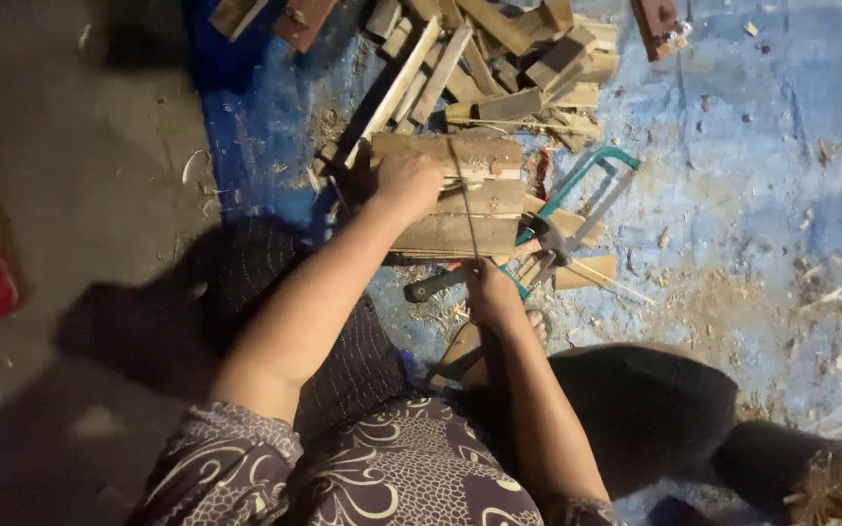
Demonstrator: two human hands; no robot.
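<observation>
Here, the bundle of flat brown wooden slats (460, 200) lies on the blue tarpaulin (733, 146) just in front of the knees. The left hand (406, 183) presses on its top, fingers closed over the slats. The right hand (489, 292) grips a thin cord (467, 209) crossing the bundle. The slats look stiff, light and splintery; hold is best taken across the middle, near the binding.

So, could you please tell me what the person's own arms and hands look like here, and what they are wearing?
Both forearms are bare from above the elbow down. The left hand and right hand wear no gloves; no rings, watch or bangles are visible. Short sleeves in purple-grey fabric with cream swirling floral patterns cover the upper arms.
</observation>
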